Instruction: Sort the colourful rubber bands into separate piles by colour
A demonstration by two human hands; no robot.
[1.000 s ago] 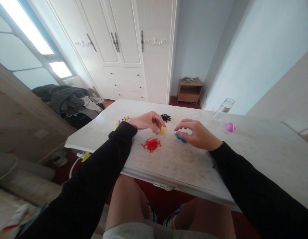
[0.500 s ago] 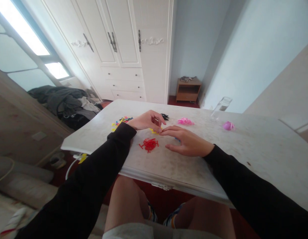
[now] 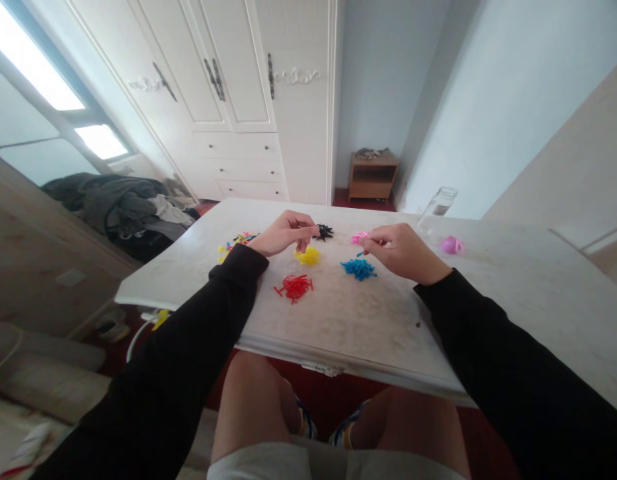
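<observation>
My left hand (image 3: 288,233) hovers over the yellow pile of small rubber bands (image 3: 308,256), its thumb and fingertips drawn together. Whatever it may hold is too small to make out. Beyond those fingertips lies a black pile of bands (image 3: 324,231). My right hand (image 3: 401,252) pinches a small blue rubber band (image 3: 359,254) just above the blue pile (image 3: 358,269). Its fingers partly cover the pink pile (image 3: 359,237). Nearer to me is a red pile (image 3: 295,288). A mixed-colour pile (image 3: 228,249) sits partly behind my left wrist.
All the piles lie on a white marbled table (image 3: 333,327). Toward its right side are a clear glass bottle (image 3: 438,203) and a pink-purple rounded object (image 3: 452,245). A white wardrobe (image 3: 238,100) and a small wooden cabinet (image 3: 372,177) stand behind.
My hands were together over the yellow pile and have moved apart. The right one has moved right to the blue pile, which is now uncovered, and closed on a blue band.
</observation>
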